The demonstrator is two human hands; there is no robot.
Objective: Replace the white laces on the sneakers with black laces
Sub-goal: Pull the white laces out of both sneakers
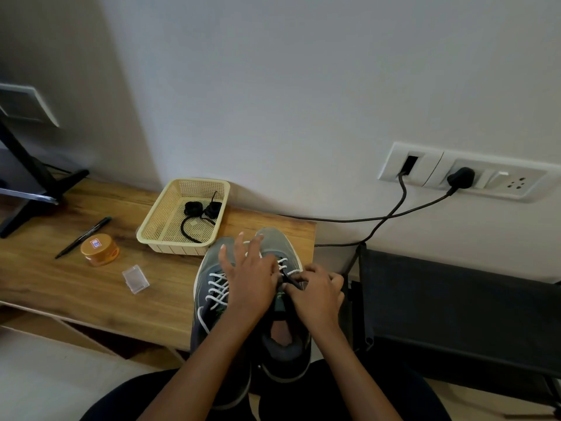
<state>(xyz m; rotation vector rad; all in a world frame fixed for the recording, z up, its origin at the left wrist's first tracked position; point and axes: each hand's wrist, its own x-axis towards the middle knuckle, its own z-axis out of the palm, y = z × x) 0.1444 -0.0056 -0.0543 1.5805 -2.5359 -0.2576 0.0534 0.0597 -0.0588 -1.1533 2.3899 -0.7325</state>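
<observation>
Sneakers (209, 293), pair, at the near worktop (60, 284) edge, white laces (217, 288) threaded: left hand (252, 278), fingers spread flat, steadies the uppers; right hand (318, 296), fingers curled, pinches the white laces by the tongue, best loosened crossing by crossing; black laces (197, 211) coiled in the basket (151, 235) beyond.

The basket (179, 248) blocks the far side of the sneakers (210, 268). Left, a jar (99, 250), pen (83, 237) and small box (135, 279) dot the counter (76, 293).
</observation>
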